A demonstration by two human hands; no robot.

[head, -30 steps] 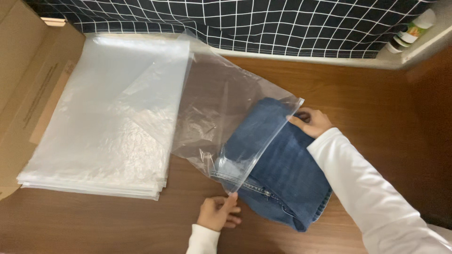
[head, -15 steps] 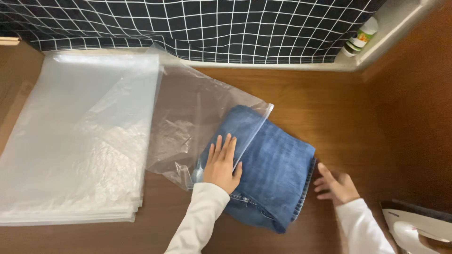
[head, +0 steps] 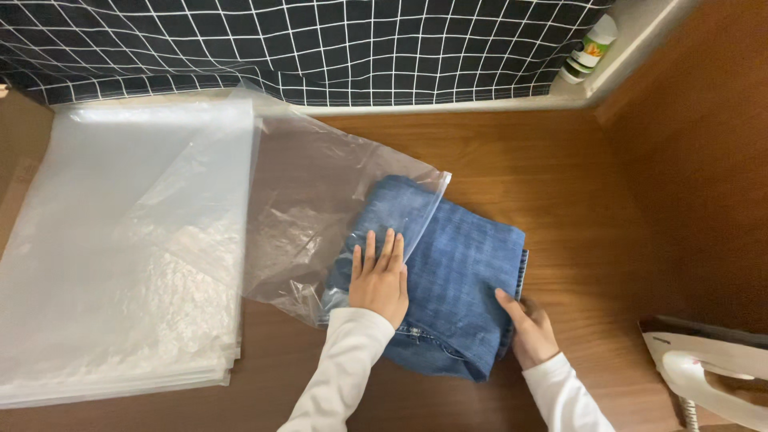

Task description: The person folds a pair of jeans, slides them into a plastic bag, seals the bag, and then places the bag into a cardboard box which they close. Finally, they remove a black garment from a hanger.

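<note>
- The table (head: 520,160) was brown wood and ran under everything, with a dark grid-patterned cloth (head: 320,48) hanging along its far edge.
- A stack of bags (head: 120,256) lay flat on the table, well to the left of my hands.
- One loose bag (head: 312,200) lay just right of the stack, its open mouth facing right and drawn over the jeans' left end.
- The jeans (head: 460,280), folded and blue, lay between my hands, partly inside the bag, with the right part still bare on the table.
- An iron (head: 704,368), white, stood at the near right corner, apart from the jeans.
- My left hand (head: 380,276) lay open and flat, fingers spread, pressing on the jeans at the bag's mouth.
- My right hand (head: 528,328) was closed on the jeans' near right corner, thumb on top, fingers tucked beneath.
- A small bottle (head: 588,52) lay on the ledge at the far right.
</note>
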